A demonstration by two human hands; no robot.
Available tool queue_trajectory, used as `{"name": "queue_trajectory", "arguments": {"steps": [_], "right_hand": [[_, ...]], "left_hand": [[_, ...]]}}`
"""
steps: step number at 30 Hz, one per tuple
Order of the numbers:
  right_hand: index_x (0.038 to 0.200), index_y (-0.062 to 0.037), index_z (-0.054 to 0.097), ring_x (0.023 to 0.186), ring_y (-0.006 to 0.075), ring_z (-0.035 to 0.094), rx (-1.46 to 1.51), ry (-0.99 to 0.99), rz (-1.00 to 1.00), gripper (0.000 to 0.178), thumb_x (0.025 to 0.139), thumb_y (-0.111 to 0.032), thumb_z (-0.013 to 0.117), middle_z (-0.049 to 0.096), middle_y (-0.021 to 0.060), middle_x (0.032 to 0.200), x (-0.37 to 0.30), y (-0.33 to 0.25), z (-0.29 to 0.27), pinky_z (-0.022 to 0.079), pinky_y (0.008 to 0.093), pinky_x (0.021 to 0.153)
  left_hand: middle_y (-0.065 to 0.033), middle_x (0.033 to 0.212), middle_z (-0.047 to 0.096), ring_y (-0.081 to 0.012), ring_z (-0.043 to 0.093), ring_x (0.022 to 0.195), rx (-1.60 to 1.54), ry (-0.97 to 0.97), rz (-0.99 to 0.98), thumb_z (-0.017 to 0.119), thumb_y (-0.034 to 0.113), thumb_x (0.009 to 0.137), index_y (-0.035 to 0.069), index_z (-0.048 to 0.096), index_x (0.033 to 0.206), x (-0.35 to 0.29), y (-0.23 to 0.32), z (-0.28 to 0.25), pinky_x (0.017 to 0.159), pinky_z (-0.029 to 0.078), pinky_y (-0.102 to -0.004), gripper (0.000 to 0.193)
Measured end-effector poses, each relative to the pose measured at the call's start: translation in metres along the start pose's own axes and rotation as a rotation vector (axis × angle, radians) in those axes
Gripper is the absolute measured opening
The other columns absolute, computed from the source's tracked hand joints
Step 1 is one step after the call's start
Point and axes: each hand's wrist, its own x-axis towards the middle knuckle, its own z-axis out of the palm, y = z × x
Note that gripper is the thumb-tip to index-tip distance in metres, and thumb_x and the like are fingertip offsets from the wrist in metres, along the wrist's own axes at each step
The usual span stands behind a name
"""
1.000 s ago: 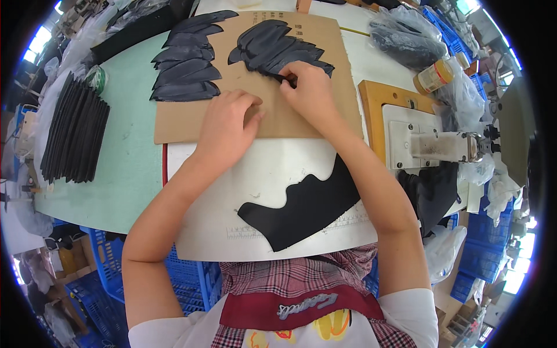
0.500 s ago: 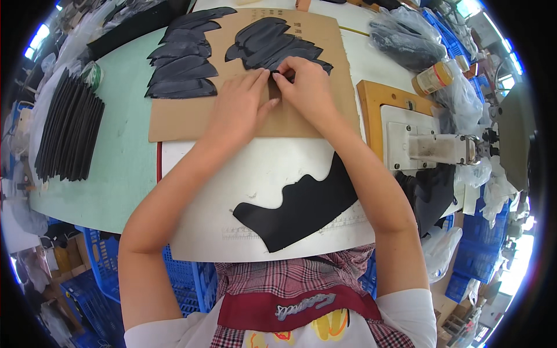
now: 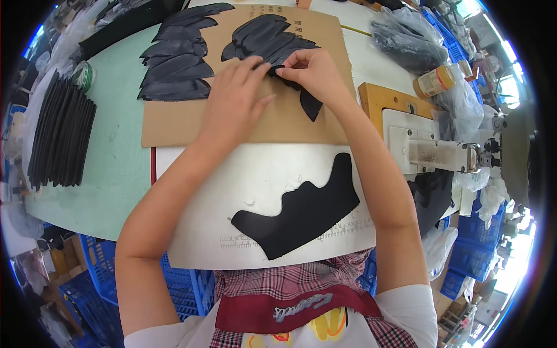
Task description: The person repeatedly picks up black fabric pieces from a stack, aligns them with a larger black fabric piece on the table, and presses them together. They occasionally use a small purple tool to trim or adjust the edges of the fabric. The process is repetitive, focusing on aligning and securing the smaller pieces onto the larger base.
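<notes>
Over the brown cardboard sheet (image 3: pixel 168 124), my right hand (image 3: pixel 313 72) pinches the end of a black leaf-shaped piece (image 3: pixel 310 105). Its pointed part hangs down below my fingers. My left hand (image 3: pixel 232 90) is beside it, fingers outstretched and slightly blurred, the fingertips close to the pinched end; whether they touch it I cannot tell. Just beyond my hands, overlapping dark leaf-shaped pieces (image 3: pixel 261 37) lie in a heap. A column of similar pieces (image 3: pixel 177 66) covers the cardboard's left side. Nearer me, a black curved fabric panel (image 3: pixel 299 214) lies flat on the white table (image 3: pixel 197 203).
To the right, a sewing machine (image 3: pixel 435 151) stands beside a wooden frame (image 3: pixel 371 107), with a yellow-lidded jar (image 3: pixel 434 81) behind. Black strips (image 3: pixel 61 133) are stacked on the green surface (image 3: pixel 119 168) at left. Blue crates (image 3: pixel 188 284) sit below the table edge.
My right hand has lifted a leaf-shaped piece from the heap's near edge, and its tip now hangs down. My left fingers have spread and moved slightly away. The view has shifted a little.
</notes>
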Motion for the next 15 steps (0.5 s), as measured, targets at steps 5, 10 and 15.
{"name": "queue_trajectory", "arguments": {"steps": [5, 10, 15], "right_hand": [[0.078, -0.0029, 0.071, 0.060, 0.0125, 0.059, -0.006, 0.025, 0.013, 0.017, 0.073, -0.019, 0.077, 0.065, 0.0062, 0.064, 0.000, -0.002, 0.002, 0.047, 0.0291, 0.059], [0.079, -0.0059, 0.071, 0.066, 0.0066, 0.054, 0.153, 0.036, 0.089, 0.018, 0.078, -0.023, 0.076, 0.064, -0.0020, 0.070, 0.009, -0.004, -0.012, 0.041, 0.0230, 0.060], [0.077, -0.0086, 0.072, 0.067, 0.0064, 0.053, 0.084, -0.076, 0.090, 0.017, 0.077, -0.025, 0.077, 0.063, -0.0037, 0.070, 0.006, -0.006, -0.017, 0.040, 0.0224, 0.059]], "left_hand": [[-0.0125, 0.123, 0.058, -0.0303, 0.052, 0.116, 0.059, -0.127, 0.032, 0.066, 0.019, 0.085, 0.002, 0.057, 0.120, -0.015, -0.008, 0.009, 0.099, 0.040, -0.0408, 0.040], [-0.0130, 0.121, 0.058, -0.0302, 0.053, 0.113, 0.062, -0.150, 0.023, 0.066, 0.017, 0.085, 0.001, 0.057, 0.121, -0.010, -0.004, 0.001, 0.098, 0.040, -0.0404, 0.041], [-0.0134, 0.119, 0.059, -0.0309, 0.054, 0.109, -0.169, -0.041, -0.160, 0.066, 0.013, 0.084, 0.001, 0.057, 0.121, -0.003, 0.003, -0.001, 0.095, 0.042, -0.0405, 0.040]]}}
